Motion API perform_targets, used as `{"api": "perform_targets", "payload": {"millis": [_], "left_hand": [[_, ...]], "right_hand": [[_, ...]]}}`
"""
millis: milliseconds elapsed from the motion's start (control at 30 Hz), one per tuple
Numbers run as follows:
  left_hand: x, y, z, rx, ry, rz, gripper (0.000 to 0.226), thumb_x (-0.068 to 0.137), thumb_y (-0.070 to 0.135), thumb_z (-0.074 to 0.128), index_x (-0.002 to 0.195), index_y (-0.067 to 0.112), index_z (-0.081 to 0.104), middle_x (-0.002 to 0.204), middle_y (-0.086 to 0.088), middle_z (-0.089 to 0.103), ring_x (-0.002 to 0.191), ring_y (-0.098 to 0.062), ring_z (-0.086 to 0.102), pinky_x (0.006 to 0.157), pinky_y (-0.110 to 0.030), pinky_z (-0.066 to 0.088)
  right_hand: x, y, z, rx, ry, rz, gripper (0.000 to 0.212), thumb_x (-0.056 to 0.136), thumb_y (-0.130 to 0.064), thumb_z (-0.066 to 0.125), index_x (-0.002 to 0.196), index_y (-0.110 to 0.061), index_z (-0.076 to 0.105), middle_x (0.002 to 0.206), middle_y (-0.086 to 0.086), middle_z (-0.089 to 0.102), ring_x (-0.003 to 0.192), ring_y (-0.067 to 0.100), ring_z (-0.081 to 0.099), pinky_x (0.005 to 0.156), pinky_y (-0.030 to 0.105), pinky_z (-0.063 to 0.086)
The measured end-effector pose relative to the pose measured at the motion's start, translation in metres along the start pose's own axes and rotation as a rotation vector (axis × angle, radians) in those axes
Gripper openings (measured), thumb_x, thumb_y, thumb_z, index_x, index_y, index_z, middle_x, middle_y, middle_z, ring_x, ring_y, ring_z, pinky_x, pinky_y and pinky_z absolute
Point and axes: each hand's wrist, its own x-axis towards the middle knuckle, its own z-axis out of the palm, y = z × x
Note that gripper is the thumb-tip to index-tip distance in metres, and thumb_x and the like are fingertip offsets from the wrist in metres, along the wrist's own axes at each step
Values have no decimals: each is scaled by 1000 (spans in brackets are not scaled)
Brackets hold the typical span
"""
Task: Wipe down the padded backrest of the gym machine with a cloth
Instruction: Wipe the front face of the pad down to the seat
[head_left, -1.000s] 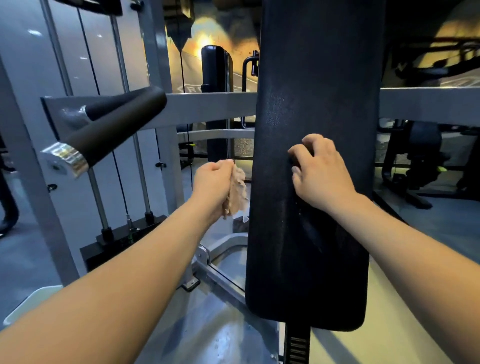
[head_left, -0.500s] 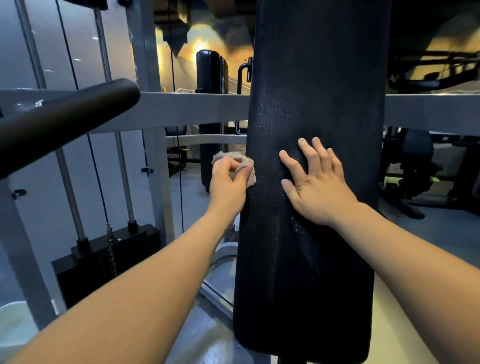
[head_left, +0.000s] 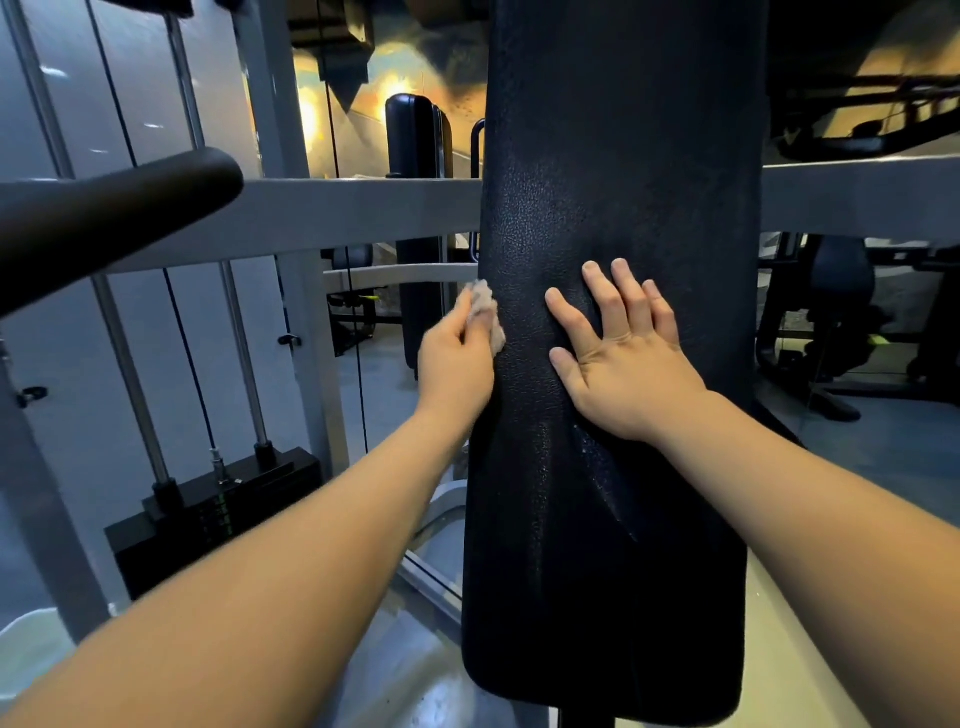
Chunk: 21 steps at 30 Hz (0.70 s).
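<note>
A tall black padded backrest (head_left: 618, 182) stands upright in the middle of the view. My left hand (head_left: 454, 364) grips a small beige cloth (head_left: 485, 314) and holds it against the pad's left edge. My right hand (head_left: 621, 358) lies flat on the front of the pad, fingers spread and straight, just right of the cloth. Both forearms reach in from the bottom corners.
A black foam-covered handle bar (head_left: 119, 213) juts in from the left at head height. A grey crossbeam (head_left: 353, 208) runs behind the pad. The weight stack (head_left: 218, 509) with guide rods sits low on the left. Other machines stand behind on the right.
My left hand brought the cloth up from beside the pad onto its left edge. My right hand went from curled fingers to a flat, spread palm on the pad.
</note>
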Motion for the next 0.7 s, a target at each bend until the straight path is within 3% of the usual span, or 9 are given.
{"api": "perform_targets", "payload": {"millis": [67,133,267,433,600,700], "left_hand": [[27,23,6,40,18,-20,20,102,33,56,105,32,75,72,12,65,66,-5,55,70,-30,47],[51,38,6,126,6,-30,29,98,40,56,80,28,75,62,9,60,58,-11,50,64,-34,40],[20,30,0,267,10,65,44,105,35,51,70,11,62,48,7,53,44,-10,48,50,-25,40],[-26,-5,-24,251,-7,-76,47,102,37,54,59,20,56,57,1,56,58,-15,50,59,-31,40],[38,45,8,135,109,-102,49,102,31,55,54,19,59,45,1,53,42,-14,48,48,-23,38],[80,61,18,111,116,-71,43,102,29,55,61,20,64,54,5,58,50,-11,49,57,-26,39]], "right_hand": [[0,0,0,-9,-11,1,64,102,-56,12,161,-37,0,169,7,-14,154,30,-20,123,49,-13],[0,-1,-1,-9,-28,5,62,104,-55,15,161,-37,-2,169,6,-17,154,30,-21,124,49,-14],[0,-3,-6,-17,-69,8,67,102,-60,16,161,-37,-7,168,6,-22,153,30,-26,123,50,-15],[0,-6,-9,-23,-114,-10,86,94,-77,21,160,-33,-13,166,11,-26,150,33,-32,122,54,-18],[1,-8,-11,-46,-138,3,86,94,-77,19,159,-34,-15,165,11,-29,149,34,-33,122,54,-18],[1,-9,-11,-56,-147,6,85,94,-77,18,159,-34,-15,165,11,-28,150,34,-33,122,54,-18]]}}
